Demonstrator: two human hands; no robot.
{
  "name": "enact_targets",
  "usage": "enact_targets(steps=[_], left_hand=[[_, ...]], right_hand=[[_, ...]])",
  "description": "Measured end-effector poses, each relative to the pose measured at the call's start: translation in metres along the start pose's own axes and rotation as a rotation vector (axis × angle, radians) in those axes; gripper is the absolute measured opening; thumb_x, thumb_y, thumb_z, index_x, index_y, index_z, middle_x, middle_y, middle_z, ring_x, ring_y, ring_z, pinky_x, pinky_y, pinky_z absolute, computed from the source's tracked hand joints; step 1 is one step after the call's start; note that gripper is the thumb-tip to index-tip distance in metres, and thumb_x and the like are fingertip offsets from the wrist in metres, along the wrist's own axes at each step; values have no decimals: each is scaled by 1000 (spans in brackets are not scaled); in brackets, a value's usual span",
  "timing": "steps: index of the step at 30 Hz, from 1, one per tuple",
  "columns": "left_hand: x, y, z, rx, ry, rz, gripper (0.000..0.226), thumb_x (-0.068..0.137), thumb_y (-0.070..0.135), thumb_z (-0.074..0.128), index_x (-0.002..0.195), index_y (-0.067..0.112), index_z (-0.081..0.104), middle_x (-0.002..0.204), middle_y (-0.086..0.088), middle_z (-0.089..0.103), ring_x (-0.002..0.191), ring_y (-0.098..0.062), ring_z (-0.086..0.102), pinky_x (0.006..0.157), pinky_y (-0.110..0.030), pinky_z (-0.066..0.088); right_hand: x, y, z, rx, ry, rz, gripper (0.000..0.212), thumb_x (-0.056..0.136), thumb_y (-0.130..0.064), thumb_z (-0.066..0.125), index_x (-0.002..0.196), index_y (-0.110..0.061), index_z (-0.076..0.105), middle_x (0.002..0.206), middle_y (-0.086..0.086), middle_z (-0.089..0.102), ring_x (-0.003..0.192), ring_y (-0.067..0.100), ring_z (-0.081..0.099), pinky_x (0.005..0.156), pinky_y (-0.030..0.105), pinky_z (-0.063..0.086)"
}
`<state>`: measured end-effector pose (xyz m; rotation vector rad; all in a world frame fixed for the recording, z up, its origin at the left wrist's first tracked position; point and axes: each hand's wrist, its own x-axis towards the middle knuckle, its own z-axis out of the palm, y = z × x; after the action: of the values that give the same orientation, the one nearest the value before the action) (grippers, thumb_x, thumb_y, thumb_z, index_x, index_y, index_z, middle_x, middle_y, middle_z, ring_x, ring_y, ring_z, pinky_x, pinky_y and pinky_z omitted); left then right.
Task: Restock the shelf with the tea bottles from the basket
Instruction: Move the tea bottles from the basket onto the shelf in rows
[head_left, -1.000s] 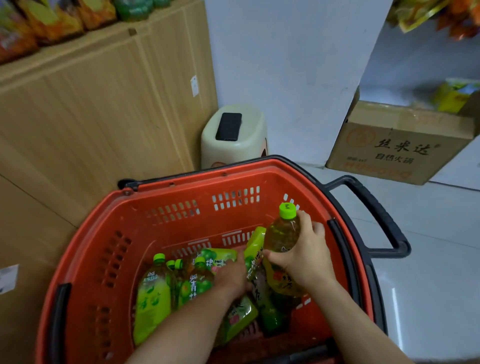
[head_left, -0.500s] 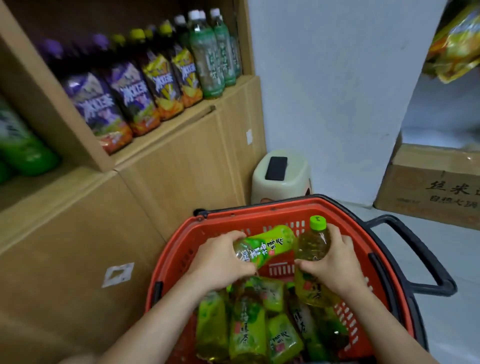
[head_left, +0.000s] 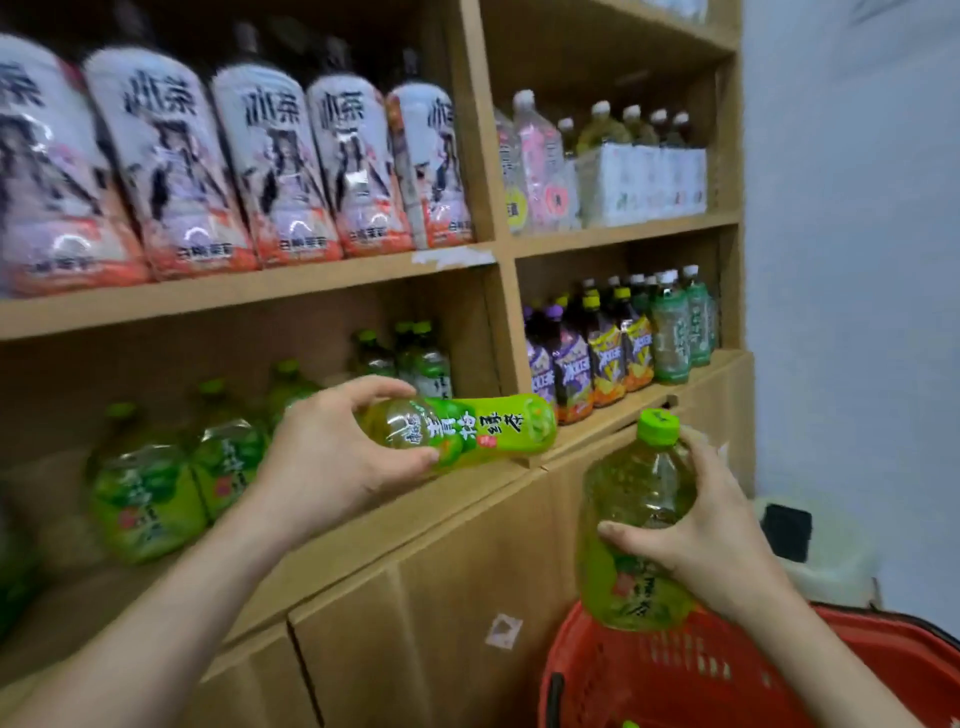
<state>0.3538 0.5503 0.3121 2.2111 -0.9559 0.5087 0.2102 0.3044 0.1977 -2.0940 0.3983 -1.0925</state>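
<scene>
My left hand (head_left: 322, 457) grips a green tea bottle (head_left: 467, 426) lying sideways, its base pointing right, at the front edge of the lower wooden shelf (head_left: 363, 525). My right hand (head_left: 711, 540) holds a second green tea bottle (head_left: 634, 519) upright with its green cap on top, just above the red basket (head_left: 675, 670) at the bottom right. Matching green tea bottles (head_left: 150, 493) stand on the lower shelf to the left of my left hand.
Large white-labelled bottles (head_left: 270, 161) fill the shelf above. The right compartment holds purple, yellow and green bottles (head_left: 618, 348). A white wall (head_left: 852, 260) bounds the right side, with a pale stool (head_left: 821, 551) beside the basket. Cardboard-brown cabinet fronts (head_left: 426, 634) lie below the shelf.
Both hands have lifted their bottles out of the basket and up to shelf height. The view has swung up from the basket to the shelves.
</scene>
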Motion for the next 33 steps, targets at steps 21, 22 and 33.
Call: enact_targets(steps=[21, 22, 33], left_hand=[[89, -113, -18, 246, -18, -237, 45, 61, 46, 79, 93, 36, 49, 66, 7, 59, 65, -16, 56, 53, -26, 38], [96, -116, -14, 227, -20, -250, 45, 62, 45, 80, 93, 37, 48, 67, 7, 61, 63, -15, 57, 52, -25, 39], [160, -139, 49, 21, -49, -63, 86, 79, -2, 65, 143, 42, 28, 128, -10, 59, 100, -26, 64, 87, -34, 50]], right_hand=[[76, -104, 197, 183, -253, -130, 105, 56, -44, 86, 143, -31, 29, 125, -8, 37, 108, 2, 40, 76, -2, 27], [77, -103, 200, 185, -266, -135, 103, 57, -45, 86, 142, -32, 29, 126, -8, 37, 109, 3, 41, 79, -1, 29], [76, -92, 215, 230, -389, -48, 113, 49, -61, 81, 138, -48, 13, 133, -7, 43, 121, 10, 44, 105, 37, 42]])
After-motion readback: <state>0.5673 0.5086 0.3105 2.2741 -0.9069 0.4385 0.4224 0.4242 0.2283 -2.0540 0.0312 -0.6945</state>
